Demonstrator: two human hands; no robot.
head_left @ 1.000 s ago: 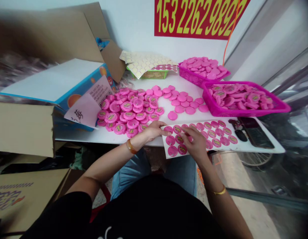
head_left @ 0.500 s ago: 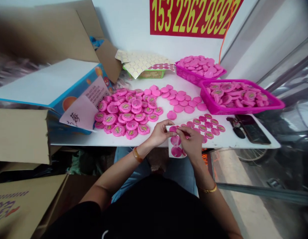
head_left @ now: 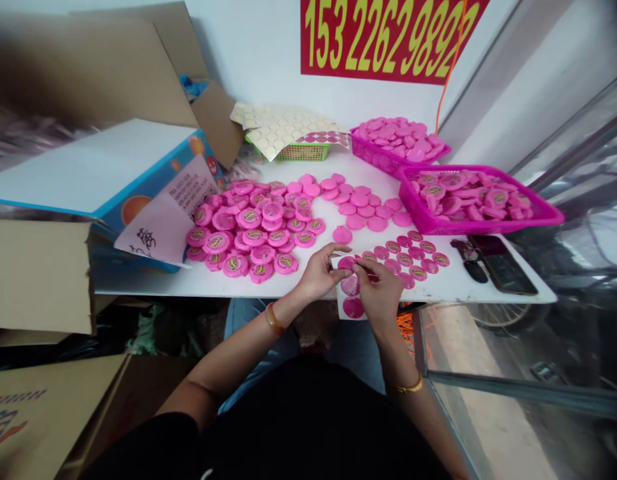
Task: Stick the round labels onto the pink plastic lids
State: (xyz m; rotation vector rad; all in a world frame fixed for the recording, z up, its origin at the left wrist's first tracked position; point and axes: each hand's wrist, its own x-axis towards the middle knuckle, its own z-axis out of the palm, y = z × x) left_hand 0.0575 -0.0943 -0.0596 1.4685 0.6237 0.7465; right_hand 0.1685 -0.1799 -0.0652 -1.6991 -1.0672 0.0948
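Note:
A small white sticker sheet [head_left: 341, 300] with round pink stickers is held over the table's front edge. My left hand [head_left: 319, 272] grips its upper left side, thumb across the front. The thumb and forefinger of my right hand [head_left: 381, 293] are pinched together at the sheet's top, beside the uppermost pink sticker [head_left: 346, 263]. Whether that sticker is lifted off, I cannot tell. Just right of my hands, round printed stickers [head_left: 404, 259] lie in rows. Left of them is a heap of round pink cases [head_left: 253, 237], many bearing labels; plain pink pieces [head_left: 359, 200] lie behind.
Two magenta baskets [head_left: 481, 230] full of pink pieces stand at the back right. A phone [head_left: 503, 265] lies near the right edge. Behind is a green basket [head_left: 301, 153] topped with sticker sheets [head_left: 288, 130]. A blue carton [head_left: 153, 180] flanks the left.
The whole view has shifted slightly. Both hands keep the same pinch on the sticker sheet, with only small finger movement.

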